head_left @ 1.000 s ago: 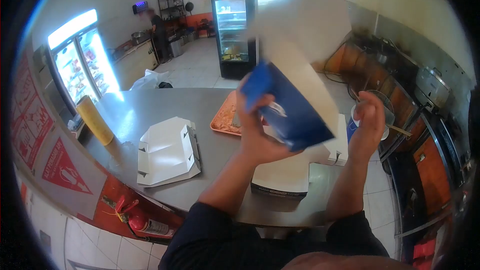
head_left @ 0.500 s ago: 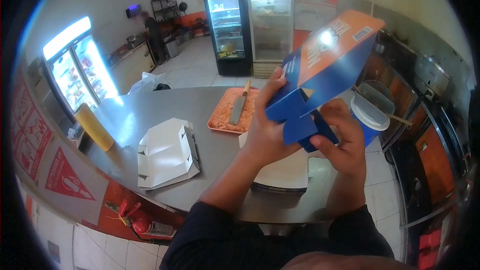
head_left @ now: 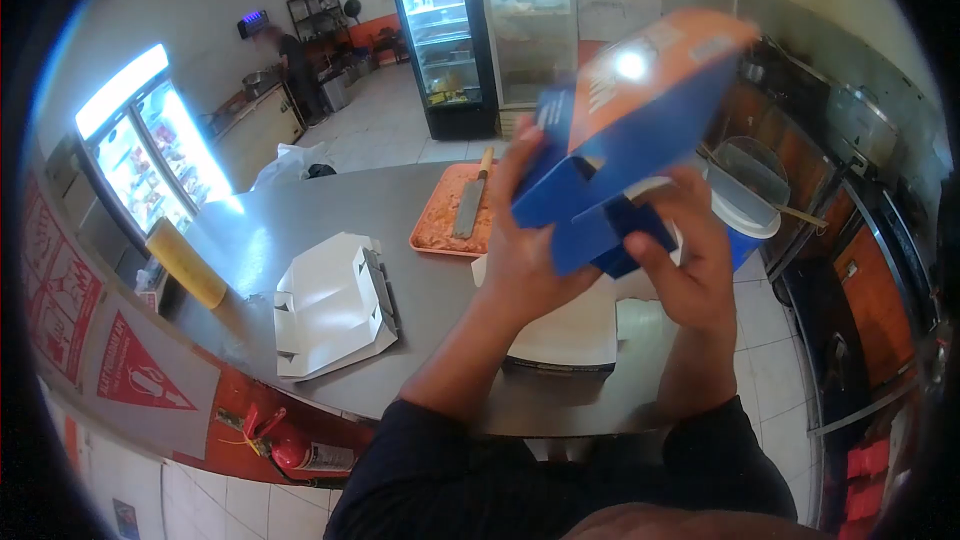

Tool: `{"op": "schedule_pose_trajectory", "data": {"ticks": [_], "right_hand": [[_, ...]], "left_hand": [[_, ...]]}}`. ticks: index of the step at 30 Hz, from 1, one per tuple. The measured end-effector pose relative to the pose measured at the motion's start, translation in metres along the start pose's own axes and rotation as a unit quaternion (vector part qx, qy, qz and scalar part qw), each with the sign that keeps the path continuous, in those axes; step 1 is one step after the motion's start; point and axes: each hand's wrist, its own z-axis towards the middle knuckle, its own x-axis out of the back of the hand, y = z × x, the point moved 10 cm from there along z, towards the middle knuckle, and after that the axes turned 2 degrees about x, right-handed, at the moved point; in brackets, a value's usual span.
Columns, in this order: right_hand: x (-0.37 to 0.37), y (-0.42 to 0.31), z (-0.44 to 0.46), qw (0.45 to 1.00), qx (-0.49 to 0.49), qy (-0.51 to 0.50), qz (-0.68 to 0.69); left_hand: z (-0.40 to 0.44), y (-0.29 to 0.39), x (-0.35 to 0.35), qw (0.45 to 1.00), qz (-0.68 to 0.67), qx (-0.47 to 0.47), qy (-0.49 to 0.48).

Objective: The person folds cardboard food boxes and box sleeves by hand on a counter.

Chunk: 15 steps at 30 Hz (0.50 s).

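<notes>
A blue and orange cardboard box (head_left: 650, 130) is raised over the table, tilted, with loose flaps at its near end. My left hand (head_left: 530, 250) grips its left side, the fingers partly behind the card. On the right, my right hand (head_left: 690, 250) has thumb and fingers closed around a blue flap. Below my hands lies another carton (head_left: 570, 335), white side up and partly hidden by my left arm. An opened white carton (head_left: 335, 305) rests on the table to the left. Behind my left hand is an orange tray (head_left: 430, 240) of pinkish food, with a broad-bladed spatula (head_left: 470, 205) on it.
The steel table (head_left: 240, 240) carries a yellow cylinder (head_left: 187, 262) at its left edge. A fire extinguisher (head_left: 300, 450) hangs below that side. A white-and-blue bucket (head_left: 745, 230) with a container on top stands right. A person (head_left: 297, 70) is far back near lit fridges (head_left: 445, 50).
The box has shifted slightly left and is blurred by motion, both hands still on it. My view has moved a little. The cartons and tray stay in place on the table.
</notes>
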Motion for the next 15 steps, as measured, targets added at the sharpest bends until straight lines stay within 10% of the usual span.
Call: {"op": "schedule_pose_trajectory", "data": {"ticks": [6,15], "right_hand": [[0.010,0.021,-0.012,0.982,-0.081,0.170,0.022],[0.003,-0.015,-0.002,0.979,0.044,0.142,-0.142]], "left_hand": [[-0.002,-0.007,0.016,0.991,0.126,0.017,0.043],[-0.005,-0.020,-0.003,0.996,0.068,0.053,-0.034]]}}
